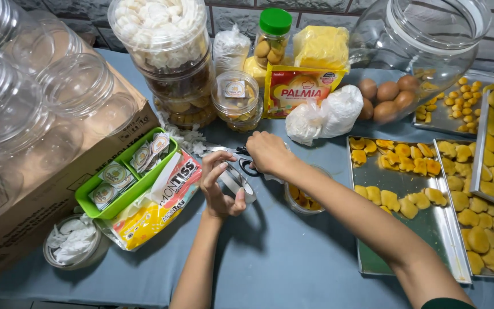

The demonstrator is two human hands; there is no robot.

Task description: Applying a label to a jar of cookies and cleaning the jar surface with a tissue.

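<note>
The left hand (219, 186) pinches a roll of clear tape (236, 182) above the blue-grey surface (281, 257). The right hand (267, 151) closes around black-handled scissors (241, 157), blades pointing left toward the roll. The step in hand appears to be cutting a length of tape. A small round container of yellow cookies (302, 197) sits just right of the roll, beside a metal baking tray (424, 229). The cut calls for taut tape between the blades.

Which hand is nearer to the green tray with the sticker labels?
Left. The left hand, holding a tape roll, is just right of the green tray; the right hand with scissors is farther right.
</note>
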